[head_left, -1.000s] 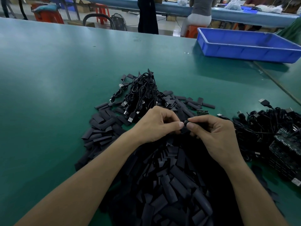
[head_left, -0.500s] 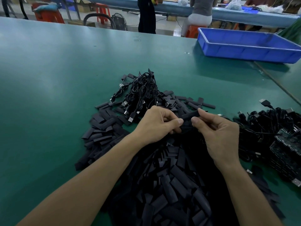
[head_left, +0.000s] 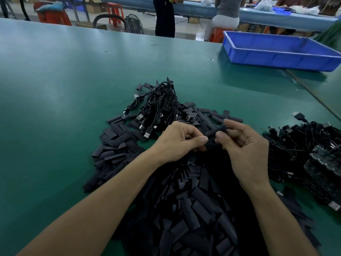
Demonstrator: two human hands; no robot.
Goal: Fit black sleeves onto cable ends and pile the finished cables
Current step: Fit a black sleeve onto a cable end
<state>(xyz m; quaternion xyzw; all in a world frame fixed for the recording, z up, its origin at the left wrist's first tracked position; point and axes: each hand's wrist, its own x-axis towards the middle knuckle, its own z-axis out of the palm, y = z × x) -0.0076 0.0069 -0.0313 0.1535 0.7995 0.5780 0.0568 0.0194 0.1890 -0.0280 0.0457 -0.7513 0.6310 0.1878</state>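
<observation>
**Sleeve held between both hands above the loose pile**

A black sleeve (head_left: 215, 131) is pinched between the two hands above the middle of the green table (head_left: 64, 85). The left hand (head_left: 177, 143) is curled, its grip closed with thumb pressed against forefinger at the near-left end of the sleeve. The right hand (head_left: 245, 146) is held just beside it, thumb and forefinger closed on the sleeve's other part while the remaining fingers are spread loosely. Whether a cable end is already inside the sleeve cannot be told, since that spot is dark and partly blurred.

A wide heap of loose black sleeves (head_left: 184, 209) is spread under and near the forearms, reaching out to the left. Beyond the hands, on the far side of the heap, a bundle of black USB cables (head_left: 160, 106) is piled, with metal plugs pointing left and near. At the right edge a second tangle of black cables (head_left: 302, 141) is seen, touching a dark stack of circuit boards (head_left: 324, 174). A blue plastic tray (head_left: 276, 50) is set at the far right of the table.
</observation>
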